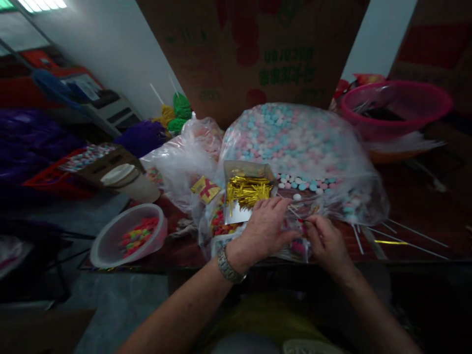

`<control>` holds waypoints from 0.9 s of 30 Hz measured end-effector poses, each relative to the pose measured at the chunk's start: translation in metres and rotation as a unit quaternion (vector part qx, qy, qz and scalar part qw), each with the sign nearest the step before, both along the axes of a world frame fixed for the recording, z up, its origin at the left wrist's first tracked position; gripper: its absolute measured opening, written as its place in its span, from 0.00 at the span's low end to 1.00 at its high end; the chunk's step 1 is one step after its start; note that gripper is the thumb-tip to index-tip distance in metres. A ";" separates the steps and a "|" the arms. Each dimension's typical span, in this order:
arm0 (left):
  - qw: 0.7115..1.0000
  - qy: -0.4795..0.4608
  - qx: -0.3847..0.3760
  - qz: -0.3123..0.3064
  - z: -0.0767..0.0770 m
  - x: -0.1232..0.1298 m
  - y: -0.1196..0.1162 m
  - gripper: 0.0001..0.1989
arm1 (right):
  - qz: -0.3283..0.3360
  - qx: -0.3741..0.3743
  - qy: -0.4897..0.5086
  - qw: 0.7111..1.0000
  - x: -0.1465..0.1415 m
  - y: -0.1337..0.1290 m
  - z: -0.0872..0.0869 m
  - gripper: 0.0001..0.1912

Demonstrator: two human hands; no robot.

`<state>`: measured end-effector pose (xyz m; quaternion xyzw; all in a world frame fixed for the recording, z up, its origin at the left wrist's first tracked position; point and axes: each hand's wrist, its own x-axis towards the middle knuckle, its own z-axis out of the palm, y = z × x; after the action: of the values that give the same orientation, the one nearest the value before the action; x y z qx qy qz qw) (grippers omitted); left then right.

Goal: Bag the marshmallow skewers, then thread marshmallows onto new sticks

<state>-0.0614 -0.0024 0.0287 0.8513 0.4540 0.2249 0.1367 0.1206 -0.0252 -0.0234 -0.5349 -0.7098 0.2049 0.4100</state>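
Observation:
My left hand (266,227), with a metal watch (229,265) at the wrist, reaches over the table beside a box of gold twist ties (249,191). Its fingers are stretched out and the thumb stands apart. Close to its right, the fingertips of my right hand (327,241) are pinched together near a thin white stick (295,212) and a small red bit. What they grip is too small to make out. Between and below the hands lies a clear packet (298,250) with pink contents, partly covered by my left hand.
Behind the hands sits a big clear bag of pastel candies (295,142) against a cardboard box (258,59). At left is a plastic bowl of colourful candies (142,238); at right, a pink basin (398,110). White sticks (409,241) and a gold strip lie near the table's front edge.

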 end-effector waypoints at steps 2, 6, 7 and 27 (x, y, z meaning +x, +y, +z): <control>0.996 0.005 -0.080 -0.036 -0.007 0.016 0.009 0.13 | 0.006 -0.007 0.006 1.000 0.003 -0.003 0.000 0.11; 0.976 -0.032 -0.201 -0.082 -0.026 0.029 0.022 0.05 | 0.066 -0.077 0.105 0.989 0.018 -0.002 0.001 0.05; 0.975 -0.032 -0.204 -0.086 -0.028 0.031 0.025 0.05 | 0.072 -0.082 0.125 0.986 0.021 -0.001 0.001 0.04; 0.992 -0.110 0.006 -0.054 -0.031 0.050 0.018 0.09 | -0.327 -0.169 -0.019 0.930 0.174 0.063 -0.042 0.13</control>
<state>-0.0115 0.0158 -0.0023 0.8454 0.3881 0.3121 0.1930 0.2950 0.0382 -0.0657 -0.8024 -0.4585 0.1662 0.3441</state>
